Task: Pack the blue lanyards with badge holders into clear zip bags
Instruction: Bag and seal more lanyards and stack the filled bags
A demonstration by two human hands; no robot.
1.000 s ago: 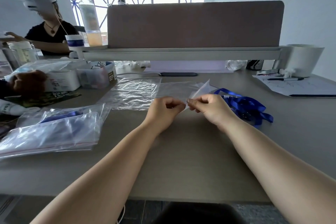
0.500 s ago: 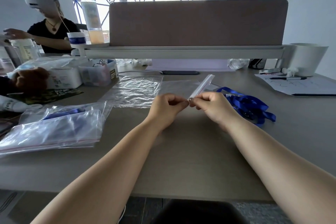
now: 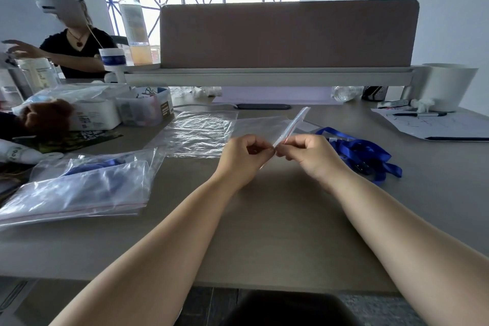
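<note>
No writing can be read with any certainty: the white box (image 3: 92, 114) at the left carries dark print too small to make out, the brown label on the clear container (image 3: 144, 110) beside it is blurred, and the sheet of paper (image 3: 434, 124) at the right shows only faint lines under a black pen (image 3: 419, 114). The tall bottle (image 3: 133, 26) on the shelf has a pale label, also illegible. At the middle of the grey desk (image 3: 264, 219), the left hand (image 3: 244, 157) and the right hand (image 3: 308, 155) meet fingertip to fingertip, both pinched closed on the near corner of a clear zip bag (image 3: 291, 126), whose sealing strip, with a thin red line, rises at a slant away from the hands. The bag is thin, glossy and see-through. Just right of the right hand lies a loose heap of blue lanyards (image 3: 362, 152), flat ribbon in bright royal blue, tangled on the desk. More empty clear bags (image 3: 201, 132) lie flat beyond the hands, and at the left a stack of filled bags (image 3: 79, 188) shows blue through the plastic.
</note>
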